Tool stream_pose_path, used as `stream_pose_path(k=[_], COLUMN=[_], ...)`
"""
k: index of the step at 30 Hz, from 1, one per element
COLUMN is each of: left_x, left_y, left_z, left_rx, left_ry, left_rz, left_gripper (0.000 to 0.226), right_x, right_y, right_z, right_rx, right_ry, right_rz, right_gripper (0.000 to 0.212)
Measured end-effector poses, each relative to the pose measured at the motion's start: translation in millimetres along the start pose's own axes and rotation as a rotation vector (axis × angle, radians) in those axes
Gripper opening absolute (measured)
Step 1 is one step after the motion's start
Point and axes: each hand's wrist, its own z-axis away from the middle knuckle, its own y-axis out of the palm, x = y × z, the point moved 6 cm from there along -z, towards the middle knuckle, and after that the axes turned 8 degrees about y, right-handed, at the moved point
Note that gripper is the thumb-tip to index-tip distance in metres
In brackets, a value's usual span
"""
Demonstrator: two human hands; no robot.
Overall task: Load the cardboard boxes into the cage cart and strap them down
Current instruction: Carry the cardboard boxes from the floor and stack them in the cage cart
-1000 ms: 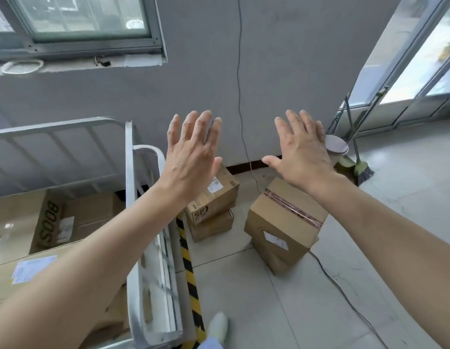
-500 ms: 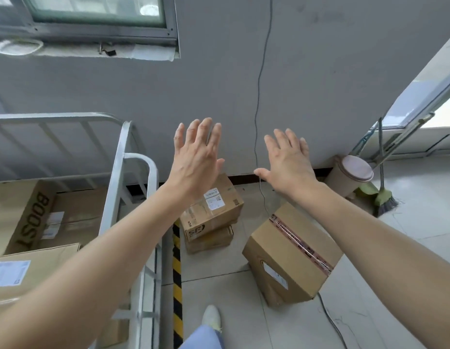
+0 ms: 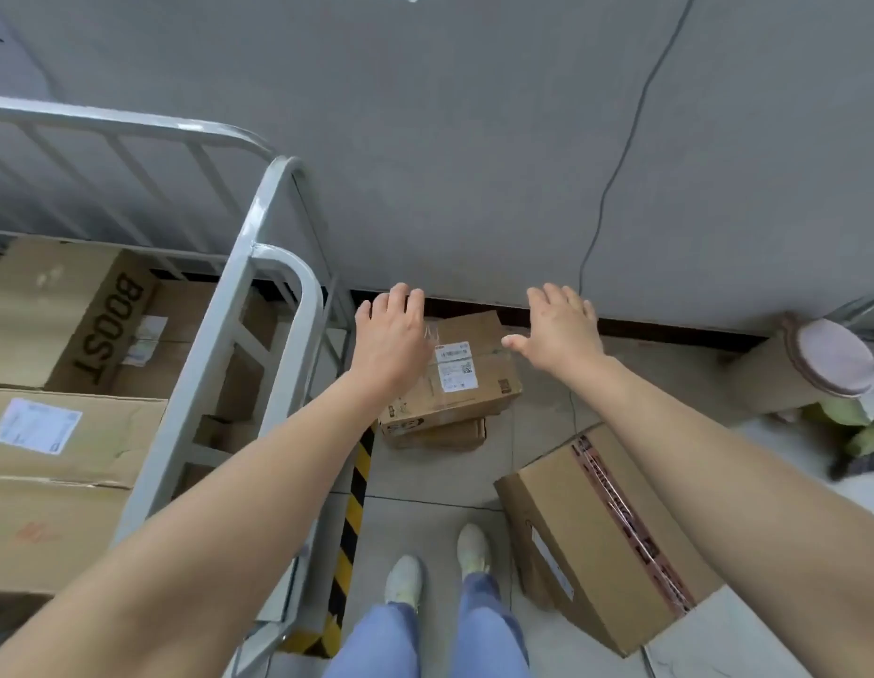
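Dropped both hands since half a second back, bringing the left hand (image 3: 391, 335) and the right hand (image 3: 559, 332) down from up against the wall (image 3: 474, 163) to low over the top box (image 3: 474, 384) at the skirting. Tipped the view down as well, catching both shoes (image 3: 403, 577) now instead of one. Held both hands open, palms down, fingers loosely extended, gripping nothing.

Found the top box right between the hands: left hand across its left edge, right hand just off its far right corner, thumb pointing in toward it. Could not tell whether either hand touched the cardboard. Spotted the lower box (image 3: 439, 437) directly underneath, stacked on the floor (image 3: 425, 482). Saw the taped box (image 3: 596, 540) under the right forearm, tilted, well back from the right hand. Noted the cage cart (image 3: 219, 354) left of the left hand, already carrying the BOOST box (image 3: 48, 310) and the labelled box (image 3: 82, 433). Picked out striped tape (image 3: 351, 521) on the floor below the left wrist.
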Motion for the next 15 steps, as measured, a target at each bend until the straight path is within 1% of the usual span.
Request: stream_pose_path(k=[7, 11, 13, 15], left_x=[46, 74, 90, 106], left_y=[124, 187, 216, 244], left_z=[-43, -53, -54, -55], left_rx=[0.196, 0.261, 0.281, 0.261], left_ry=[-0.212, -0.345, -0.475, -0.630], left_rz=[0.005, 0.039, 0.160, 0.333], left_gripper=[0.053, 0.058, 0.060, 0.063], right_x=[-11, -17, -16, -15], right_y=[98, 160, 192, 220], right_z=[-86, -124, -140, -154], right_rx=[0.109, 0.179, 0.223, 0.264], right_ry=[-0.021, -0.029, -0.026, 0.001], right_rz=[-0.035, -0.047, -0.060, -0.096], right_gripper=[0.066, 0.070, 0.073, 0.079])
